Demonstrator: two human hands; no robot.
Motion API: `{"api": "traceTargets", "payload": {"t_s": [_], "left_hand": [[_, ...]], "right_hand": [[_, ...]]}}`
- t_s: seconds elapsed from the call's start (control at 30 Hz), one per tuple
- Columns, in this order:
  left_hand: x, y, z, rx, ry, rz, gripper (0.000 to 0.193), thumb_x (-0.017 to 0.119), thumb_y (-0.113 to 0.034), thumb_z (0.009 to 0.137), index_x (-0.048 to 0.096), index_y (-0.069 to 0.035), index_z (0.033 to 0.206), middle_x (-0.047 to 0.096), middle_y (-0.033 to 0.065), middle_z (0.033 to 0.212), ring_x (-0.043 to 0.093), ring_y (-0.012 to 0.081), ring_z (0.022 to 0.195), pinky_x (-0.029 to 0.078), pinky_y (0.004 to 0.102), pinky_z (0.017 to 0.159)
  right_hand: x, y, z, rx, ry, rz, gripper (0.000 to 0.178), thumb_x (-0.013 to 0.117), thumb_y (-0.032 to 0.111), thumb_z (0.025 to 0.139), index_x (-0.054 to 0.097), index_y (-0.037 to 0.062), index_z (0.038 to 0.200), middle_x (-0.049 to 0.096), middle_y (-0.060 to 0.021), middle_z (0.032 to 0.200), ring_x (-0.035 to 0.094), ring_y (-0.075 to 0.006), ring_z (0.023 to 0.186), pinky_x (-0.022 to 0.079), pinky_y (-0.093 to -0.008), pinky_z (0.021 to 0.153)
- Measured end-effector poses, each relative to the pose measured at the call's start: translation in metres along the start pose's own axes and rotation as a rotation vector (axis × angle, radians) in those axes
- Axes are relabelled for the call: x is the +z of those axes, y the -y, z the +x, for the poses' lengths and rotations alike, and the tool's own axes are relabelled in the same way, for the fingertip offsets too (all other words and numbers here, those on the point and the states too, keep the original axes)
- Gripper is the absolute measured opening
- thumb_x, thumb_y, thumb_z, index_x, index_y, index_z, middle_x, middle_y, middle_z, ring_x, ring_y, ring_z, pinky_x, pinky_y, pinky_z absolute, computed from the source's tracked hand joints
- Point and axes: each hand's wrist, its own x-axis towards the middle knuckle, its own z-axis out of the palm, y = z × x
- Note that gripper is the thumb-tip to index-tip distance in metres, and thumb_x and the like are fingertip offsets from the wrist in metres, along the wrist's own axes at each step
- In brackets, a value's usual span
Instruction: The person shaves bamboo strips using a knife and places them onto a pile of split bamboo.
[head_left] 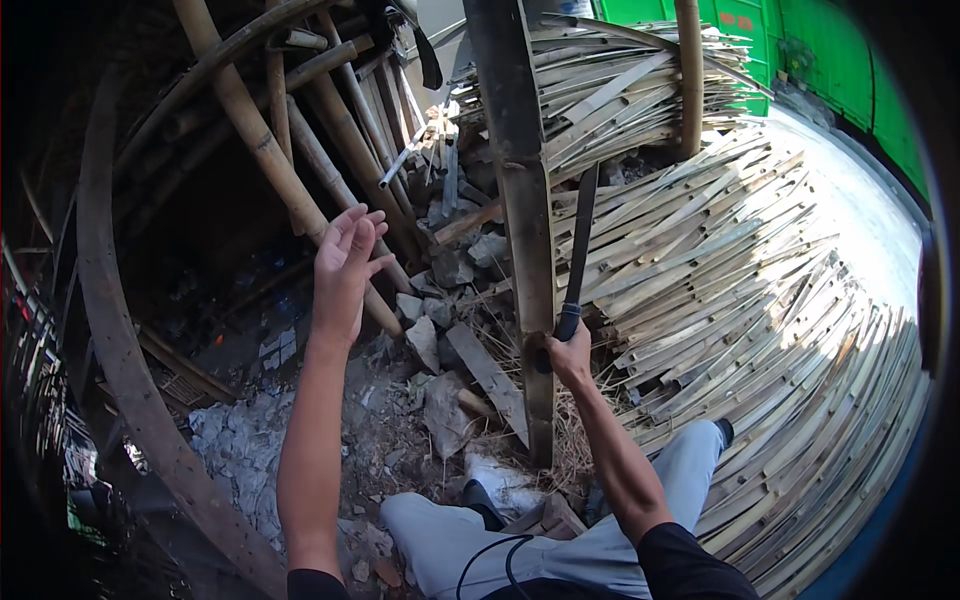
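My right hand (570,356) is wrapped around the black handle of a machete (580,245). Its long dark blade points up and away from me. Right beside that hand stands a long, broad split bamboo length (522,190), running from the top of the view down to the rubble between my legs; whether the hand also touches it I cannot tell. My left hand (345,265) is raised with its fingers apart and nothing in it. It is nearest to a slanting bamboo pole (262,140) behind it.
To the right lies a wide spread of split bamboo strips (730,260), with another stack (610,85) at the back. Broken stones (447,412) and a wooden board (490,375) lie ahead of my legs. A curved rusty metal band (125,340) arcs along the left. Green metal panels (840,80) stand far right.
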Motion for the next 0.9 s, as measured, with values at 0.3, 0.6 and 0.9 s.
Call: {"api": "traceTargets", "payload": {"t_s": [0.3, 0.6, 0.9], "left_hand": [[-0.116, -0.101, 0.081, 0.114, -0.369, -0.281, 0.119, 0.059, -0.077, 0.072, 0.013, 0.006, 0.144, 0.026, 0.0259, 0.145, 0.027, 0.0383, 0.137, 0.016, 0.0553, 0.111], [-0.285, -0.159, -0.008, 0.267, -0.642, -0.485, 0.091, 0.062, -0.065, 0.078, 0.035, -0.003, 0.139, 0.042, 0.018, 0.141, 0.038, 0.0355, 0.132, 0.024, 0.0551, 0.112], [-0.343, -0.239, -0.038, 0.275, -0.284, -0.247, 0.046, 0.064, -0.045, 0.087, 0.056, -0.003, 0.105, 0.051, 0.0024, 0.079, 0.054, 0.0194, 0.08, 0.049, 0.0361, 0.082]], "right_hand": [[0.033, 0.014, -0.045, 0.077, 0.438, -0.04, 0.027, 0.07, 0.001, 0.065, 0.055, 0.0012, 0.088, 0.056, -0.0025, 0.077, 0.052, -0.0132, 0.069, 0.046, -0.0295, 0.067], [0.056, -0.009, -0.073, 0.101, 0.739, -0.114, 0.033, 0.071, 0.001, 0.063, 0.059, -0.0007, 0.093, 0.064, -0.0056, 0.084, 0.059, -0.0142, 0.075, 0.05, -0.0305, 0.074], [0.09, -0.008, -0.087, 0.147, 0.827, -0.083, 0.035, 0.073, 0.002, 0.061, 0.055, 0.0009, 0.092, 0.059, -0.0026, 0.078, 0.055, -0.014, 0.071, 0.048, -0.03, 0.069]]}}
